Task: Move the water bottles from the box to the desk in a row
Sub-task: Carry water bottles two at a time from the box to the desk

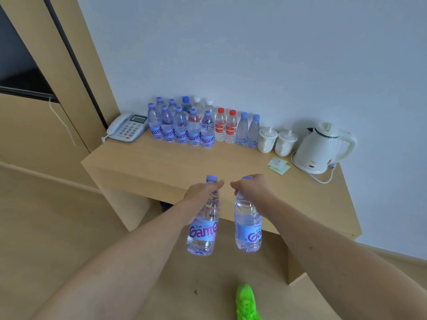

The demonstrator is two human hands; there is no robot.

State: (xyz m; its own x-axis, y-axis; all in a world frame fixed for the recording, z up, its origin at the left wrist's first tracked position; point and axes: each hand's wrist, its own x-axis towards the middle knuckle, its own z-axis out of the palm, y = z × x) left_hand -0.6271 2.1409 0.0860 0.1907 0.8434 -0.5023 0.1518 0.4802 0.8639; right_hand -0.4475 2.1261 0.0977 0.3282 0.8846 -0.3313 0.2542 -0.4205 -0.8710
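A light wooden surface (175, 162) is shown set into the corner of a pale wall, with wooden panelling at the left. A cluster of water bottles (182, 125) is seen standing upright along the wall edge of the surface: those at the front carry lilac caps and blue labels on which the purple lettering "Gante" can partly be read, and those behind carry lilac, blue and white caps. All are filled with clear water. Just to the right of the cluster, two red-capped bottles (226, 127) with red labels are placed side by side; their writing is too small to be read. Two blue-capped bottles (248, 130) follow next in the line.

A white electric kettle (320, 147) is seen on its base at the right end of the surface, its cord trailing forward. A white telephone (127, 128) lies at the left end, beside the cluster. Two white lidded cups (276, 140) are set between the bottles and the kettle, and small green sachets (278, 165) lie in front of them.

In the foreground, two further bottles are held in the air in front of the near edge of the surface, well apart from the row. The neck of the left bottle (203, 227) is gripped by the curled fingers of the left hand (202, 191); its label reads "Gante". The right bottle (247, 225) is gripped likewise below its cap by the right hand (250, 187); only "Ga" is visible on its label. Both bottles hang upright and are nearly full.

A green shoe (247, 303) is seen on the floor below.
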